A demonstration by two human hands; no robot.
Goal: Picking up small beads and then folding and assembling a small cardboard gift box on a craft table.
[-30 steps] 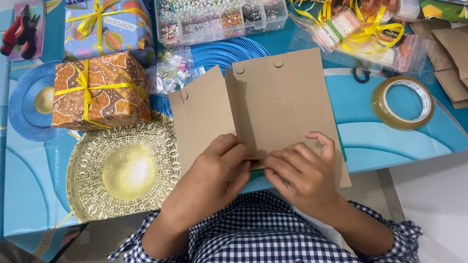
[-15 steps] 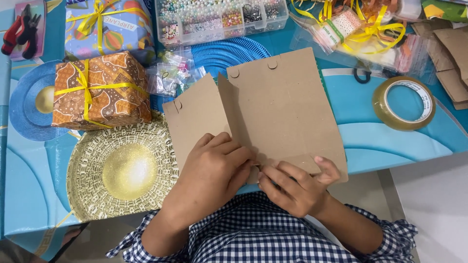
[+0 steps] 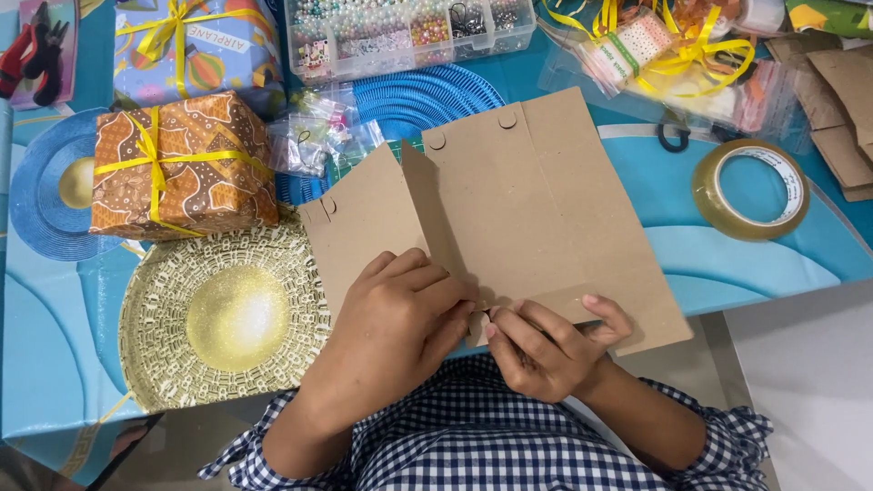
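A brown kraft-paper bag blank (image 3: 536, 209) with punched holes near its top lies half folded on the blue table (image 3: 755, 259), its bottom edge hanging over the near side. My left hand (image 3: 400, 318) presses flat on the lower left panel. My right hand (image 3: 546, 345) pinches the bottom edge of the paper between thumb and fingers, just right of the left hand. The two hands almost touch at the fold.
A gold woven round mat (image 3: 223, 314) lies left of my hands. Behind it sits a brown gift box with yellow ribbon (image 3: 182, 164). A clear bead organiser (image 3: 400, 27), a tape roll (image 3: 750, 189), small plastic bags (image 3: 318, 136) and red pliers (image 3: 32, 50) lie beyond.
The paper has slid a little toward me. My right hand dropped from on top of the lower panel to its bottom edge and now pinches it; my left hand stays pressed down.
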